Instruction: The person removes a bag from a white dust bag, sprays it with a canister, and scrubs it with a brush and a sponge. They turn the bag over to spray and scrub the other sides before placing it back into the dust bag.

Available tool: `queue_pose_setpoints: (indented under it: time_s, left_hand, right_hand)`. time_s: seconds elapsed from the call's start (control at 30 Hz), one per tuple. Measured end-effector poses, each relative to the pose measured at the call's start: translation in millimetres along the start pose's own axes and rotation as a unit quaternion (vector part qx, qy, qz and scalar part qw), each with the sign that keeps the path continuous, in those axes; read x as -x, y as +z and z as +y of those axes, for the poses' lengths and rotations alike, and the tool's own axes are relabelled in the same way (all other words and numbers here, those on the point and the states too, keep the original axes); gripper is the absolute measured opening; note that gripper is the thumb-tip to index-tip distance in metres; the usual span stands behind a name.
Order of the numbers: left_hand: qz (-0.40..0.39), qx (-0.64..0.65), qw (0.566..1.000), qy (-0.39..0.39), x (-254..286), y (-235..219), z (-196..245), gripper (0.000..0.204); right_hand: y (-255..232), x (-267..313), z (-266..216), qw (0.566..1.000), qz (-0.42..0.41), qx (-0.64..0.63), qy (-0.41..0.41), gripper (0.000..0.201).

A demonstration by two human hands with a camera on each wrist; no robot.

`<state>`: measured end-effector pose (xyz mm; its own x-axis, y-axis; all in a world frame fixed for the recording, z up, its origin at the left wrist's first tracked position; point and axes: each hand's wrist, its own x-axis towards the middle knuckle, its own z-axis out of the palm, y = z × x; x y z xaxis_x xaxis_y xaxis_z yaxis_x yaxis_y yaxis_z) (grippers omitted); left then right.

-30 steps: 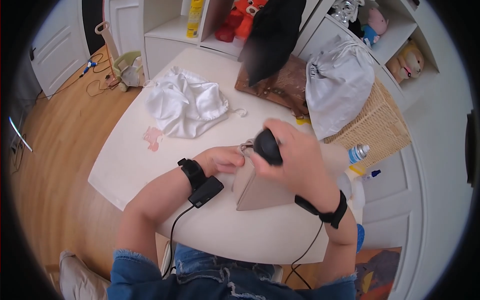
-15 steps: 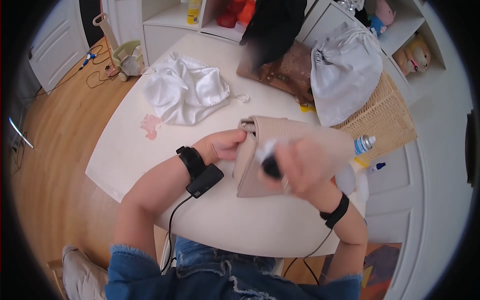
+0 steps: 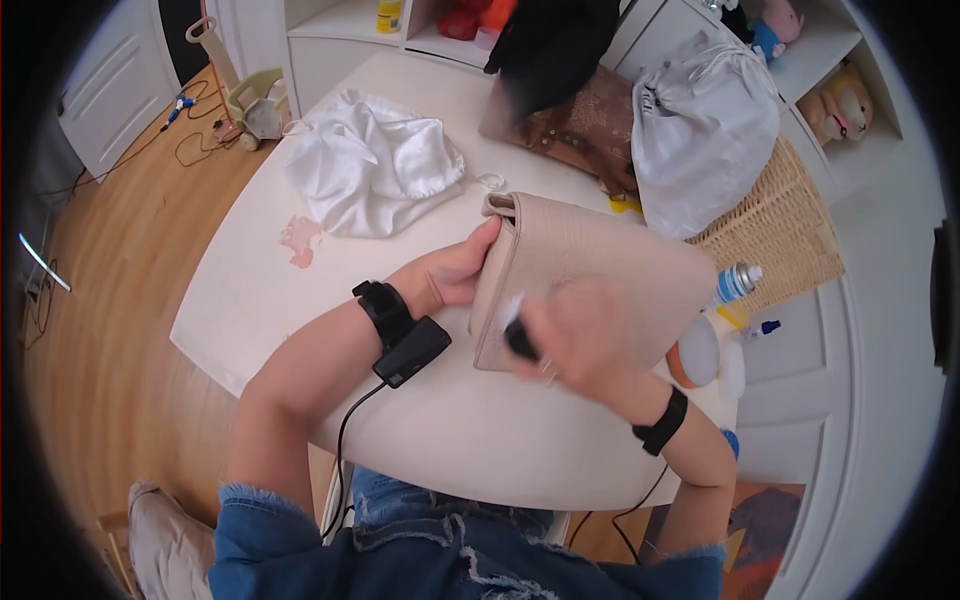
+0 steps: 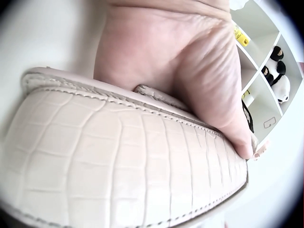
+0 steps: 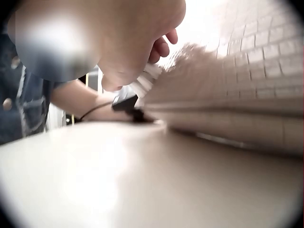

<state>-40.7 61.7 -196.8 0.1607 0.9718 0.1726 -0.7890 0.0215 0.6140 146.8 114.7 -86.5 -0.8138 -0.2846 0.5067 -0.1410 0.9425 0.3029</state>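
A beige handbag (image 3: 610, 235) with a crocodile-pattern surface stands tilted on the white table. My left hand (image 3: 462, 270) grips its left end, and in the left wrist view the thumb lies along the bag's stitched edge (image 4: 156, 114). My right hand (image 3: 590, 335), blurred, holds a small brush (image 3: 520, 340) with a black rounded handle against the lower left of the bag's front. Pale bristles (image 5: 148, 80) show at the bag's surface in the right wrist view. The right fingers partly hide the brush.
A white satin cloth bag (image 3: 375, 165) lies at the back left of the table (image 3: 420, 430). Behind the handbag are a brown bag (image 3: 580, 130), a white drawstring bag (image 3: 705, 135) and a wicker basket (image 3: 790, 220). A spray can (image 3: 735, 283) and a round tub (image 3: 695, 350) stand to the right.
My right hand has brought the brush from the bag's upper left corner down to its lower front. The bag's front shows more fully; my left hand keeps its hold at the left end.
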Motion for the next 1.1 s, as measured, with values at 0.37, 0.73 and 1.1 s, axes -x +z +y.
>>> queue_pose_setpoints:
  time_s: [0.37,0.73,1.1]
  left_hand:
    - [0.128,-0.060,0.990,0.004,-3,16,5,0.083]
    - [0.188,0.021,0.982,0.014,-10,23,12,0.077]
    - [0.161,0.034,0.986,0.028,-10,13,7,0.077]
  right_hand:
    - [21,22,-34,0.996,-0.013,-0.033,-0.082,0.037]
    - [-12,55,17,0.940,0.046,-0.144,0.305,0.047]
    - [-43,97,22,0.874,-0.088,-0.259,0.401,0.051]
